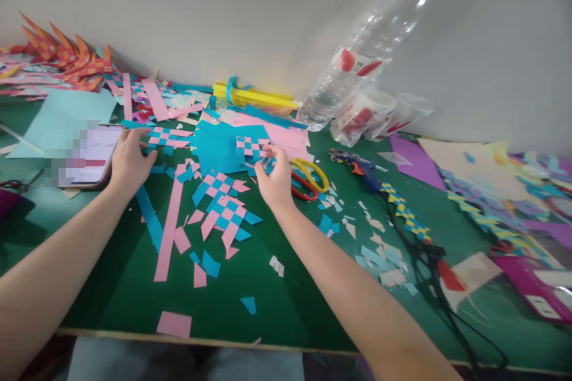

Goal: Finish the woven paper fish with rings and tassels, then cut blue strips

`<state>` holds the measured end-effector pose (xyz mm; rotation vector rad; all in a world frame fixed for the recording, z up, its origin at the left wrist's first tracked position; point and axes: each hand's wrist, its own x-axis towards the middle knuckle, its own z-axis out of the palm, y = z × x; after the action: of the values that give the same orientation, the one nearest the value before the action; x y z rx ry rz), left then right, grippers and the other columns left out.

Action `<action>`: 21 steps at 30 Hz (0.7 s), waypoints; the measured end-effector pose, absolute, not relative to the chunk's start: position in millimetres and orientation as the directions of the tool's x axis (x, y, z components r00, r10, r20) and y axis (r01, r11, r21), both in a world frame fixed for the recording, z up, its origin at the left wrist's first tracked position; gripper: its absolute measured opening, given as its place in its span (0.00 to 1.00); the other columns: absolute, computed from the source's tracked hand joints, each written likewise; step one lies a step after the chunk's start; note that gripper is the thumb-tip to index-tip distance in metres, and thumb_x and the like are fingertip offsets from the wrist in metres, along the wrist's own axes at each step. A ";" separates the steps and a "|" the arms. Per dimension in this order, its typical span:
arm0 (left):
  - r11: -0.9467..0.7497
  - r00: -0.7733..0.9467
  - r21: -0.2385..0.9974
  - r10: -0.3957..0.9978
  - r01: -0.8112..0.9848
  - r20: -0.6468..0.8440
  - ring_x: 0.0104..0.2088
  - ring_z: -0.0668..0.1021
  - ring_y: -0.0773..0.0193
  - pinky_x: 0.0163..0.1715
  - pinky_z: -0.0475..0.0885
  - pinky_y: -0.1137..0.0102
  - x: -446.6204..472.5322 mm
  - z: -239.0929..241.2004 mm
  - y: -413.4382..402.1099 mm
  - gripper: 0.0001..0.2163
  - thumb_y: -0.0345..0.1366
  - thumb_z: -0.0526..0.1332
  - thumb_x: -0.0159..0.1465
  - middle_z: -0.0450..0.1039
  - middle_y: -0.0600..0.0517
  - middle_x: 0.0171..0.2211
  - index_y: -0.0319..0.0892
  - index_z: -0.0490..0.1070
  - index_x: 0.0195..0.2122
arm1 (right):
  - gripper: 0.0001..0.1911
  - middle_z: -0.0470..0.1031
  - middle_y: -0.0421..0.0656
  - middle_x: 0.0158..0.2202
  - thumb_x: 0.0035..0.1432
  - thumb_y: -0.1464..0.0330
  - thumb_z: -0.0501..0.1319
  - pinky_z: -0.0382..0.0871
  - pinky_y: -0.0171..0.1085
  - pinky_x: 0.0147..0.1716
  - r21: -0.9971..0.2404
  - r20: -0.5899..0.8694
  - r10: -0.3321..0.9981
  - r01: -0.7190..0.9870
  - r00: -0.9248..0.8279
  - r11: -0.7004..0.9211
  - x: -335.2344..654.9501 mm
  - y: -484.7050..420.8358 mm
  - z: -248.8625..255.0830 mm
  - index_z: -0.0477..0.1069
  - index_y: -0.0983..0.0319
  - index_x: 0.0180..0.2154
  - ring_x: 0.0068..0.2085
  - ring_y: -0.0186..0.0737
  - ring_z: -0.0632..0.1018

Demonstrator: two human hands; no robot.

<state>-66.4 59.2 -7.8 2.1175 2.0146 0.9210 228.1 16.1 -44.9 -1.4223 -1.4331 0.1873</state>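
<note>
My right hand [276,177] has its index finger and thumb closed at the edge of a small pink-and-blue checkered woven paper piece [249,146], over blue paper sheets [214,149]. My left hand [129,158] rests beside a phone [92,158], fingers apart. Its fingertips come close to another pink-and-blue woven piece [167,138]. Between my arms lie two more checkered woven pieces, one [217,186] just above the other [227,214]. A long pink strip [170,226] and a blue strip [149,217] lie to their left. Scissors with red and yellow handles [316,175] lie just right of my right hand.
A clear plastic bottle [370,41] leans at the wall beside plastic cups [364,116]. A blue glue gun [364,172] and its black cable [415,256] lie right. Orange woven paper shapes [67,50] stand back left. Paper scraps [384,253] litter the green table [286,315].
</note>
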 end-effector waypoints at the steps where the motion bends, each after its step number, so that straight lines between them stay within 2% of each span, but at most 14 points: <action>1: -0.129 -0.046 0.437 0.929 0.890 0.367 0.43 0.76 0.58 0.44 0.74 0.60 -66.0 -7.6 58.6 0.22 0.31 0.62 0.60 0.64 0.39 0.54 0.35 0.64 0.55 | 0.15 0.72 0.48 0.44 0.53 0.70 0.55 0.62 0.52 0.52 -0.729 0.536 0.801 0.624 0.265 0.281 228.1 16.1 -44.8 0.63 0.59 0.45 0.47 0.46 0.74; 3: -0.132 -0.030 0.407 0.929 0.904 0.369 0.47 0.76 0.52 0.45 0.73 0.54 -65.5 -7.6 57.9 0.23 0.34 0.62 0.60 0.64 0.37 0.54 0.35 0.63 0.56 | 0.15 0.72 0.48 0.44 0.53 0.71 0.55 0.63 0.51 0.52 -0.737 0.526 0.810 0.614 0.259 0.283 228.2 16.1 -44.9 0.63 0.59 0.44 0.46 0.45 0.74; 5: -0.156 -0.003 0.392 0.927 0.907 0.376 0.47 0.76 0.50 0.45 0.73 0.52 -66.2 -8.4 58.2 0.23 0.34 0.62 0.61 0.64 0.37 0.54 0.35 0.63 0.57 | 0.15 0.71 0.47 0.44 0.53 0.71 0.55 0.64 0.51 0.51 -0.740 0.524 0.814 0.608 0.251 0.288 228.4 16.4 -45.3 0.62 0.59 0.44 0.46 0.45 0.74; 15: -0.220 -0.032 0.528 0.904 0.820 0.426 0.37 0.77 0.63 0.40 0.76 0.63 -75.7 -16.0 70.7 0.19 0.26 0.63 0.56 0.68 0.44 0.50 0.37 0.69 0.50 | 0.16 0.70 0.45 0.44 0.53 0.74 0.55 0.68 0.45 0.48 -0.761 0.556 0.792 0.537 0.252 0.364 227.3 16.4 -43.3 0.60 0.58 0.45 0.42 0.40 0.75; 21: -0.219 -0.068 0.591 0.903 0.776 0.425 0.36 0.77 0.65 0.38 0.78 0.65 -76.9 -17.6 74.5 0.18 0.24 0.63 0.54 0.69 0.46 0.48 0.36 0.72 0.48 | 0.17 0.70 0.45 0.44 0.53 0.74 0.55 0.69 0.44 0.46 -0.776 0.570 0.778 0.484 0.263 0.405 227.1 15.9 -41.6 0.60 0.57 0.45 0.41 0.39 0.76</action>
<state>-76.9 74.5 -17.6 2.0250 1.8509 1.1592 227.1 15.9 -41.6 -1.2363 -1.3827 0.2894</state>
